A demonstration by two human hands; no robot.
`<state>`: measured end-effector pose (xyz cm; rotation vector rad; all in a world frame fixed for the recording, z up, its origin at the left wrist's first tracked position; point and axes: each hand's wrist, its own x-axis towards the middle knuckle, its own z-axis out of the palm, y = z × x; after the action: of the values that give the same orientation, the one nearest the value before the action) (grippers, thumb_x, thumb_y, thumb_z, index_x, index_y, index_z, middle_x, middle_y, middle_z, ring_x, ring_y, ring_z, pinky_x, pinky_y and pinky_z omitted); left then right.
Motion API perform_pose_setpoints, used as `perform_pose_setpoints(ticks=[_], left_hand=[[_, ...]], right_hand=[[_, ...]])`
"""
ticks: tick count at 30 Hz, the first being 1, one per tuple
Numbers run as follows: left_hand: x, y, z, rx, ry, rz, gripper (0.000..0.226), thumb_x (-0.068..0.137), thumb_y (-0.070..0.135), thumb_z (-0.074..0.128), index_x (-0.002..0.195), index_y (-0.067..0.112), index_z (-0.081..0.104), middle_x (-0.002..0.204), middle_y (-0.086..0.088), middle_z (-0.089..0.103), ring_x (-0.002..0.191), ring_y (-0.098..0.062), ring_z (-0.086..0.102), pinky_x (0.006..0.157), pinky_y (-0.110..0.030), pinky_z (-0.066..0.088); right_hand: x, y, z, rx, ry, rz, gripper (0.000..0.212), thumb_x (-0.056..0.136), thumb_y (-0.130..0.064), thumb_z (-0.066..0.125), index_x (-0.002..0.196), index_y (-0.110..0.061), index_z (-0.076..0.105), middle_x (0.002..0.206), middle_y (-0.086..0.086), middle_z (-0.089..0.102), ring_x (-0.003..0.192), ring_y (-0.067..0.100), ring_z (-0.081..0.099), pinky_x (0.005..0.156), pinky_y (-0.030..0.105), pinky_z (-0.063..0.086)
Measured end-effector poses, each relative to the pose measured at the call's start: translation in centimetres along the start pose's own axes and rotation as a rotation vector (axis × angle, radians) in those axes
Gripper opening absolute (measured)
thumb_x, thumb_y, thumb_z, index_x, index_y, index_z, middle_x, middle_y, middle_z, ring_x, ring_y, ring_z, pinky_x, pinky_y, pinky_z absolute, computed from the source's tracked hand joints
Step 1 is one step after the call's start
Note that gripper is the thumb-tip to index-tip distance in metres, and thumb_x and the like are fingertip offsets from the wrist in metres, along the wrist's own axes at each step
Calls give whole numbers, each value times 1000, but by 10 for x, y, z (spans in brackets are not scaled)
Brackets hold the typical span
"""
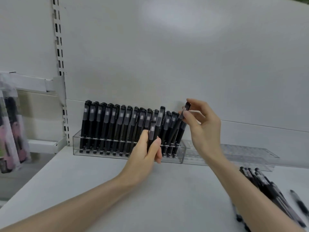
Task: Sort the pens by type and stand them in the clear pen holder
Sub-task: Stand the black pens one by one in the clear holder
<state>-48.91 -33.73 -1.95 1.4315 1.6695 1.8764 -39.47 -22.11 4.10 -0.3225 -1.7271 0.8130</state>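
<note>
Two clear trays are sitting end to end at the back of the white shelf (117,181): the clear pen holder (76,144) on the left, carrying upright black pens (107,124) packed too closely for an exact count, and a second holder (250,153) to its right. Your left hand (145,153) is curling around two pens (153,131), holding them upright in front of the holder. Your right hand (204,128) is pinching one slanted pen (184,111) near its cap, its lower end reaching into the holder's right end. A pile of loose pens (260,181), too blurred to count, is lying by your right forearm, with one stray pen (299,201) beside it. A grey back panel (184,56) is rising behind, a slotted upright (59,47) is running up at the left, and blurred packages (10,131) are standing at the far left.
</note>
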Motion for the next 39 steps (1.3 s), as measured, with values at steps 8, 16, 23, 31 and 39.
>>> perform_pose_setpoints(ticks=[8, 16, 23, 31, 39], left_hand=[[1, -2, 1, -86, 157, -65, 38, 99, 33, 39, 121, 2, 45, 54, 0, 37, 47, -10, 32, 44, -19, 29], [-1, -6, 1, -39, 106, -61, 20, 99, 31, 40, 98, 14, 52, 47, 6, 40, 42, -7, 34, 43, -14, 34], [-3, -3, 1, -27, 63, -64, 35, 97, 31, 43, 96, -3, 47, 48, 1, 41, 46, -11, 33, 44, -16, 31], [-8, -3, 9, -43, -66, -49, 24, 98, 23, 45, 97, 1, 55, 51, 3, 46, 44, -7, 37, 44, -14, 31], [-9, 0, 9, -73, -115, -166, 25, 99, 27, 40, 97, 8, 56, 56, -7, 56, 34, -10, 38, 34, -13, 27]], right_hand=[[-3, 8, 0, -177, -121, 9, 23, 86, -8, 68, 96, -28, 61, 81, -5, 67, 79, 15, 67, 79, 39, 56], [10, 11, -6, -207, -261, 38, 20, 86, -2, 66, 97, -19, 64, 72, 0, 69, 69, 10, 68, 71, 23, 57], [4, 12, -6, -352, -222, 3, 12, 87, -19, 67, 99, -22, 66, 71, -4, 65, 69, 18, 65, 71, 35, 54], [-18, -7, -4, 266, -307, 184, 22, 87, -2, 64, 107, -10, 63, 80, 15, 71, 75, 19, 70, 67, 28, 58], [-19, -3, -13, 360, -378, 276, 43, 87, 2, 62, 125, -17, 57, 74, 6, 66, 74, 12, 68, 69, 24, 57]])
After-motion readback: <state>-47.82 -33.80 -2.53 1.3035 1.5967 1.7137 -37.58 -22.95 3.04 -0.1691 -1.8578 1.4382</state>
